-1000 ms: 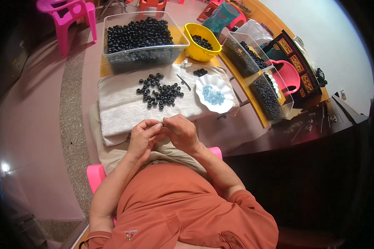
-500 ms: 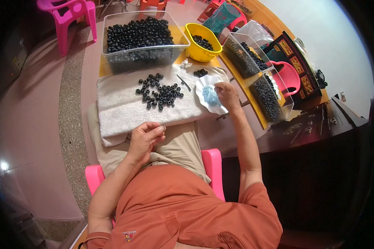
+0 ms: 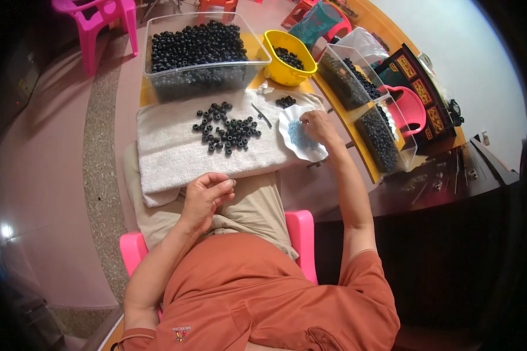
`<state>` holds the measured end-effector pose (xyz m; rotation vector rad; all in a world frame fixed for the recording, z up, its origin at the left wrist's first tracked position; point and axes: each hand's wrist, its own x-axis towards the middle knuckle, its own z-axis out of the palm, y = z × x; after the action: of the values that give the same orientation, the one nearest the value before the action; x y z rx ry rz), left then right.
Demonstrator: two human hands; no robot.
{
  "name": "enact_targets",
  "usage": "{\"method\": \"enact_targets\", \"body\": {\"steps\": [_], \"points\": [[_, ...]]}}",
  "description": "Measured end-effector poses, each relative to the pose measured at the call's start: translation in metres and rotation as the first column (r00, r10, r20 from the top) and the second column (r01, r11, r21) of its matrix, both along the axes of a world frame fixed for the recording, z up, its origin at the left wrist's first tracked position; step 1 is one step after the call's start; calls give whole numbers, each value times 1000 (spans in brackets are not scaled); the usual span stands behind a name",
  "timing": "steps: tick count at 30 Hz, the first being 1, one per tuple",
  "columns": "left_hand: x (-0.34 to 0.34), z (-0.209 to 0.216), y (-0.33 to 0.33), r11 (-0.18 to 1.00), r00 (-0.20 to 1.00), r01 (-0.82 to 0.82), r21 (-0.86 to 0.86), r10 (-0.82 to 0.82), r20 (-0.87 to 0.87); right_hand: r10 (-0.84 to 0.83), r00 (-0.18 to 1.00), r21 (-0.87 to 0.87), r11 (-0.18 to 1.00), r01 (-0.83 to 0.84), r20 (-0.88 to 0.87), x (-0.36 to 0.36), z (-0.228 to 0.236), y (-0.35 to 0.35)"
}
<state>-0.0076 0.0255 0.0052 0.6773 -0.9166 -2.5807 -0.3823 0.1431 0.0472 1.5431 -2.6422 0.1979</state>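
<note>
My right hand [image 3: 318, 127] reaches over the right rim of a white scalloped dish [image 3: 284, 124], its fingers pinched together down at the small light-blue beads [image 3: 298, 138] inside. What those fingertips hold, if anything, is too small to make out. My left hand [image 3: 209, 194] is raised above my lap just before the near edge of the white folded towel [image 3: 164, 161]. Thumb and forefinger press together there, and whatever may be between them cannot be made out. Several black beads with holes [image 3: 233, 133] lie loosely spread on the towel. A thin dark tool [image 3: 262, 116] rests to their right.
A clear bin of black beads [image 3: 199, 50] stands behind the towel, with a yellow basket [image 3: 290, 58] beside it. More clear bins [image 3: 377, 137] line the bench at right. A small bead pile [image 3: 286, 102] sits behind the dish. Pink chair arms [image 3: 300, 240] flank me.
My right hand has moved slightly farther from me over the dish, and the dish has shifted a little to the right. My left hand keeps its pinch and place.
</note>
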Motion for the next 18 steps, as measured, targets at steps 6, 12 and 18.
{"method": "enact_targets", "body": {"steps": [6, 12, 18], "points": [[1, -3, 0, 1000, 1000, 10, -14, -10, 0, 6, 999, 1, 1000, -6, 48, 2, 2, -4], [1, -2, 1, 1000, 1000, 3, -13, -3, -12, 43, 998, -41, 998, -40, 53, 5, 4, 4], [0, -5, 0, 1000, 1000, 11, -10, -11, -11, 117, 992, -118, 987, -113, 35, 5, 2, 10]]}}
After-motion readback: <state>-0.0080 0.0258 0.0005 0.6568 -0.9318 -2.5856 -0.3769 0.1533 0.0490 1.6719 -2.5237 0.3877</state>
